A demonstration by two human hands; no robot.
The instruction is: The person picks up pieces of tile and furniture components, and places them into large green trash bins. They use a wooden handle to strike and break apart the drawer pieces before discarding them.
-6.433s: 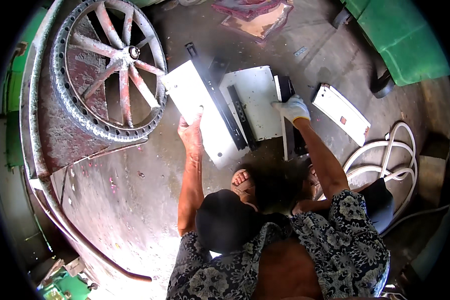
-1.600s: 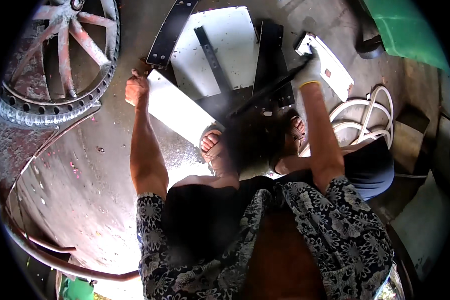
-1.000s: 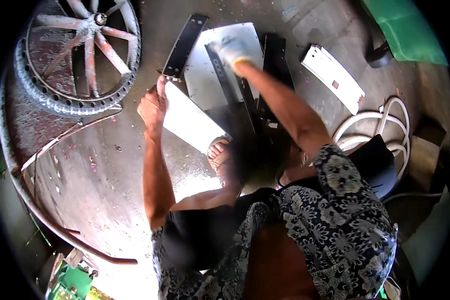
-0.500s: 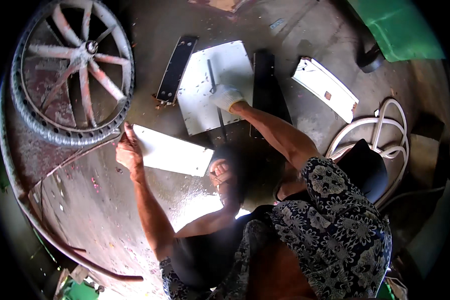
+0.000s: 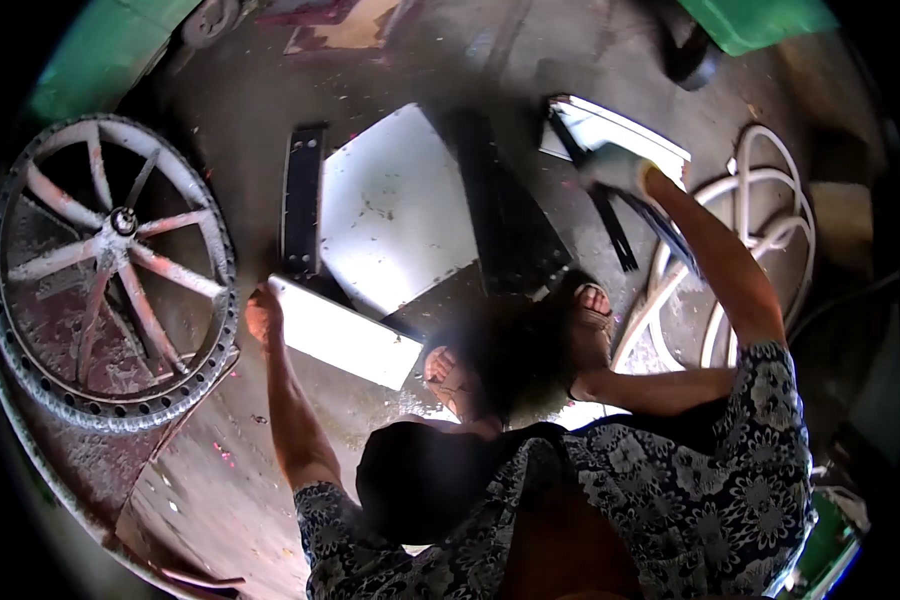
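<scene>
Left hand (image 5: 262, 312) gripping the near end of a narrow white panel (image 5: 345, 342) on the floor — long axis running rightward toward the feet. Gloved right hand (image 5: 618, 168) far off, clutching dark strips (image 5: 660, 225).

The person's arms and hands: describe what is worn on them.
The left hand is bare, and so is its forearm up to a short dark sleeve with a pale flower print. The right hand wears a light-coloured work glove; its forearm is bare, with the same flowered sleeve above the elbow.
</scene>
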